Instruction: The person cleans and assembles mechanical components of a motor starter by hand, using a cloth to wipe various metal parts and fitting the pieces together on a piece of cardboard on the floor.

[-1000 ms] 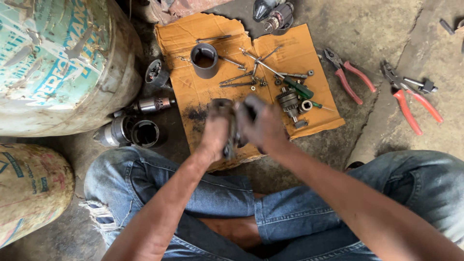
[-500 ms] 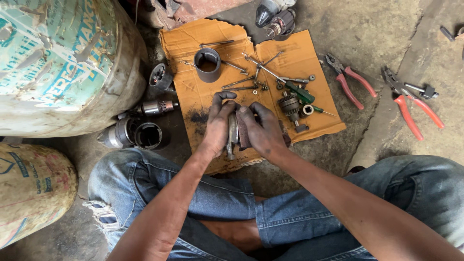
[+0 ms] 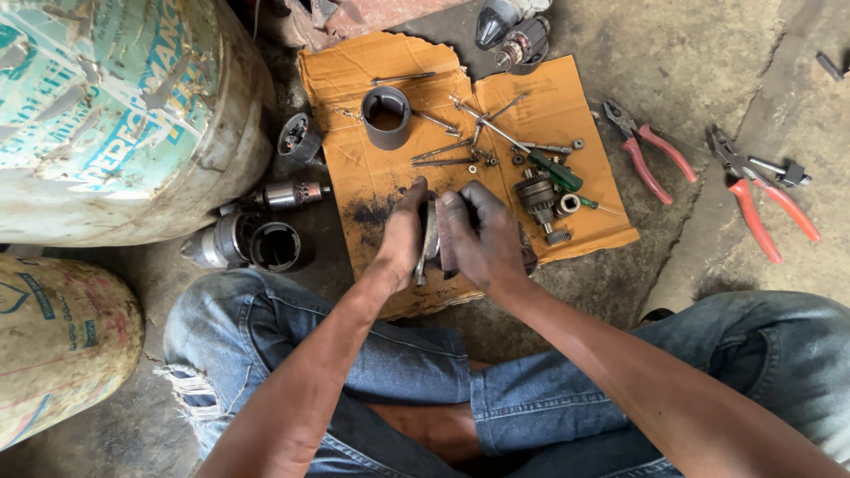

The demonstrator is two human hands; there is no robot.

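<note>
Left hand (image 3: 403,235) and right hand (image 3: 482,235) press together around a greasy metal part (image 3: 431,241) | lowered since a second ago onto the orange cardboard (image 3: 372,181), at its 6 o'clock edge | grey sleeve (image 3: 386,117) at 12 o'clock | red pliers (image 3: 651,159) at 3 o'clock.

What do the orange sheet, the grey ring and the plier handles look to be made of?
Sheet: likely cardboard, matte; torn ragged edges, dark greasy stains. Ring: probably metal, dull dark grey; thin rigid wall, no shine. Plier handles: red plastic or rubber sleeves, smooth, over dark steel jaws. Both hands hold a greasy metal part.
</note>
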